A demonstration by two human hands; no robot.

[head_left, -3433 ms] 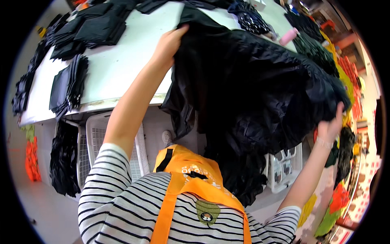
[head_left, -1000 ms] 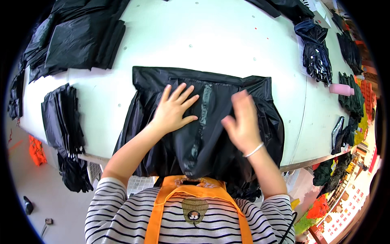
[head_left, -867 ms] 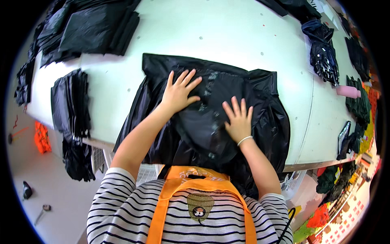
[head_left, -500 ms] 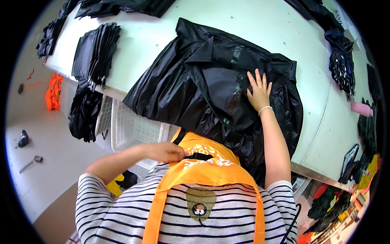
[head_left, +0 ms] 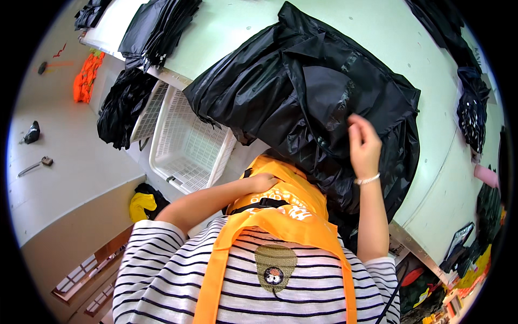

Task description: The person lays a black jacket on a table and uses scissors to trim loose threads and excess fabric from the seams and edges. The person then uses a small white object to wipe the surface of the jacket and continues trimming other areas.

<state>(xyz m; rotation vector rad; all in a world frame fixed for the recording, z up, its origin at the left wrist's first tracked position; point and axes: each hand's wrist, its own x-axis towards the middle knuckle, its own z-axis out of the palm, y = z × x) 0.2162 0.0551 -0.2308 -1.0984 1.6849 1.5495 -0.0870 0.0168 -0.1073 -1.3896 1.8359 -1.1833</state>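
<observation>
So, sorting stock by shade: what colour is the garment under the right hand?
Glossy black garment, seen in the head view, under the right hand.

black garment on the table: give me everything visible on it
The black garment is glossy, thin, crinkled fabric, like coated rainwear. It lies spread and rumpled on the pale green table, its near edge hanging over the table's front. A collar-like fold and seams show near the top. The right hand rests on its right-centre; the left hand is off it, at the orange apron.
</observation>
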